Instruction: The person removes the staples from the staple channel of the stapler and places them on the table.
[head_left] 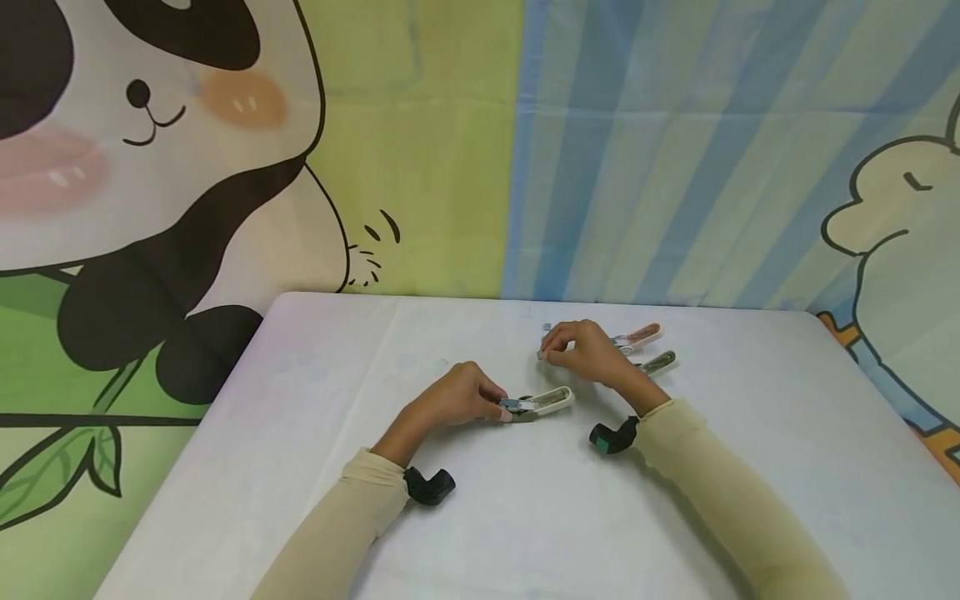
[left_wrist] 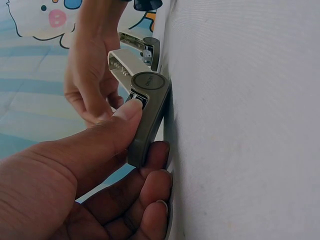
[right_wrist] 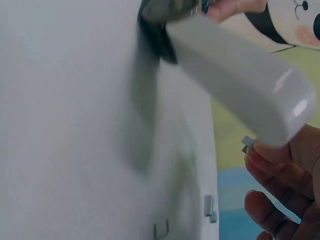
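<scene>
In the head view my left hand (head_left: 467, 395) holds a small stapler (head_left: 551, 402) with an olive body and a white lid. The left wrist view shows the stapler (left_wrist: 149, 107) with its lid swung open, the thumb on the metal part inside and the fingers at the body's end. My right hand (head_left: 588, 354) is beyond it, over the far part of the table. Between its thumb and forefinger it pinches a short grey strip of staples (right_wrist: 248, 142). The stapler's white lid (right_wrist: 240, 75) looms large and blurred in the right wrist view.
Behind the right hand lie a pink stapler (head_left: 643, 333) and a green-handled stapler (head_left: 660, 362), partly hidden. Small grey staple strips (right_wrist: 209, 206) lie on the white table (head_left: 300, 392) near its far edge. A printed cloth (head_left: 435, 167) hangs behind the table.
</scene>
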